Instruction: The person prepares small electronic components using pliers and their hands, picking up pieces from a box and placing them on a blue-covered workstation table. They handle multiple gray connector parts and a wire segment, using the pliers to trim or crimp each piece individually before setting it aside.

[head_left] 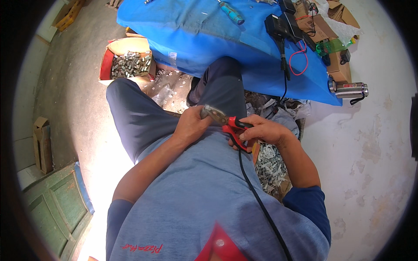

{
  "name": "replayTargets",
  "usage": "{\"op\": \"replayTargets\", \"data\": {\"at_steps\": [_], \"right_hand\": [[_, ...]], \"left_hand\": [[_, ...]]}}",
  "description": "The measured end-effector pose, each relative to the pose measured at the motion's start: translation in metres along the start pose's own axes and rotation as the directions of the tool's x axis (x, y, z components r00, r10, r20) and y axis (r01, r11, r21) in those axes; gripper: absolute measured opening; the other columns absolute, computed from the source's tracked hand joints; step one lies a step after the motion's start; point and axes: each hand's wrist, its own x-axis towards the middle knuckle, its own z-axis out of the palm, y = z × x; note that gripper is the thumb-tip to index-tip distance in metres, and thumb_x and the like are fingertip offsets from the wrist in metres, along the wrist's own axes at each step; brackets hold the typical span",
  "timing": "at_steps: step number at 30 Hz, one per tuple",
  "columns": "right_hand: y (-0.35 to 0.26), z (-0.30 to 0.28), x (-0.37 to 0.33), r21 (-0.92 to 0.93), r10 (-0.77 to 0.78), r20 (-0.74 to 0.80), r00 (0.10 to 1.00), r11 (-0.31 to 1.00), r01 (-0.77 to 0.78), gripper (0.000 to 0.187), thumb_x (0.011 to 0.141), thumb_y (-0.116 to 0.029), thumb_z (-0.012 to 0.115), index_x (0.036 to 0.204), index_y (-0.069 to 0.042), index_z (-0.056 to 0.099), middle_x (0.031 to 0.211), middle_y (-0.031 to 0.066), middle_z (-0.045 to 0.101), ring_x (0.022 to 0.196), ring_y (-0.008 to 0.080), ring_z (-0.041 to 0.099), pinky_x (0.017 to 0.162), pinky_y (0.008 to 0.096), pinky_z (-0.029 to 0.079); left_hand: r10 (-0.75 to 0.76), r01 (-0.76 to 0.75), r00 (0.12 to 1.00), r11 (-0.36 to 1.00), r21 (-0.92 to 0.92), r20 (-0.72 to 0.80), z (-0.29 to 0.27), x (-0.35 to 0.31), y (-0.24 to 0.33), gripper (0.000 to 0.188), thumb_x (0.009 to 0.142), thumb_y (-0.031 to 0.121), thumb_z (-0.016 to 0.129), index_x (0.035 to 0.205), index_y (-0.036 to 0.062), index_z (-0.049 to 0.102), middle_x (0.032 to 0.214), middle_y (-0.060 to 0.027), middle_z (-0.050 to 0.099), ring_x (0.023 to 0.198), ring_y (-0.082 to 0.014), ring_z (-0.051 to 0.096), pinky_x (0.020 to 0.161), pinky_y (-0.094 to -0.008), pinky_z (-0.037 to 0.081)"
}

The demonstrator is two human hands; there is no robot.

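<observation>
Over my lap, my right hand point(264, 131) is closed around the red-and-black handles of a pair of pliers point(232, 132). The metal head of the pliers points left toward my left hand point(191, 125). My left fingers pinch a small dull-grey metal piece point(206, 111), which meets the jaws. Its exact shape is partly covered by my fingers, and I cannot tell whether the jaws grip it. A black cable point(260, 201) runs from just below the handles down across my shirt.
A blue-covered table point(191, 32) stands ahead, bearing a screwdriver point(231, 13), black adapters point(276, 27) and a red wire. Left of it sits a box point(104, 65) of small metal parts point(130, 64). Shredded scraps point(272, 167) lie by my right leg. A steel flask point(350, 90) is at right.
</observation>
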Motion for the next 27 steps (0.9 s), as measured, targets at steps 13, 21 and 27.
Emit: {"op": "replayTargets", "data": {"at_steps": [13, 21, 27], "right_hand": [[0.004, -0.005, -0.001, 0.026, 0.033, -0.010, 0.999, 0.999, -0.033, 0.042, 0.082, -0.007, 0.063, 0.123, 0.005, 0.059, 0.101, 0.0178, 0.071, 0.088, 0.0250, 0.071, 0.073, 0.0304, 0.056], [0.010, -0.002, 0.001, -0.003, 0.013, -0.033, 0.999, 1.000, -0.013, 0.044, 0.083, -0.007, 0.062, 0.125, 0.004, 0.058, 0.101, 0.0175, 0.071, 0.087, 0.0235, 0.071, 0.073, 0.0294, 0.056], [0.006, 0.000, 0.000, -0.005, 0.007, -0.026, 1.000, 1.000, -0.008, 0.045, 0.082, -0.007, 0.062, 0.126, 0.004, 0.058, 0.100, 0.0175, 0.071, 0.084, 0.0221, 0.071, 0.073, 0.0289, 0.056]], "left_hand": [[0.065, -0.058, 0.997, 0.986, 0.154, -0.044, 0.006, 0.005, -0.019, 0.025, 0.081, 0.021, 0.062, 0.091, -0.0015, 0.067, 0.077, -0.0245, 0.065, 0.075, -0.0409, 0.065, 0.067, -0.0452, 0.049], [0.026, -0.024, 1.000, 0.979, 0.203, -0.009, 0.003, 0.003, -0.009, 0.016, 0.087, 0.009, 0.062, 0.095, -0.0020, 0.070, 0.077, -0.0110, 0.071, 0.070, -0.0124, 0.065, 0.065, -0.0307, 0.051], [0.004, -0.005, 1.000, 0.987, 0.163, 0.002, 0.003, 0.004, -0.012, 0.016, 0.087, 0.009, 0.061, 0.096, -0.0014, 0.070, 0.076, -0.0108, 0.071, 0.070, -0.0122, 0.065, 0.065, -0.0306, 0.051]]}}
